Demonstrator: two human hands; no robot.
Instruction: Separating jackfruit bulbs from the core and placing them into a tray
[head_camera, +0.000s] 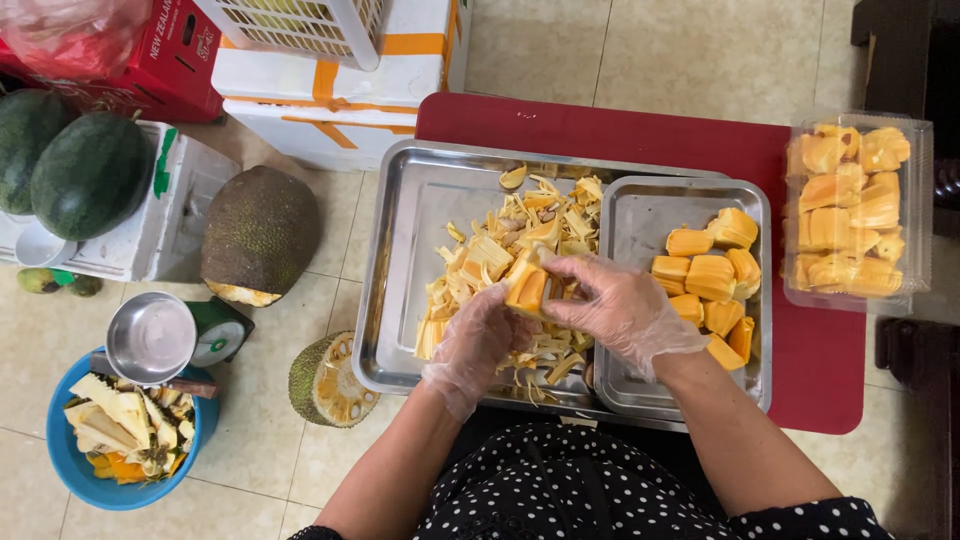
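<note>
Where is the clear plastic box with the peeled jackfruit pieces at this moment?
In the head view, the clear plastic box stands at the far right, on the edge of the red table, just right of the small steel tray.

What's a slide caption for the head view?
Gloved left hand and right hand hold a jackfruit pod over a steel tray.

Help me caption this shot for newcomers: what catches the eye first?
The gloved left hand and right hand pull at an orange jackfruit piece over the big steel tray of pale scraps. Right of it, peeled orange pods fill a smaller tray, and a half jackfruit lies on the floor at left.
</note>
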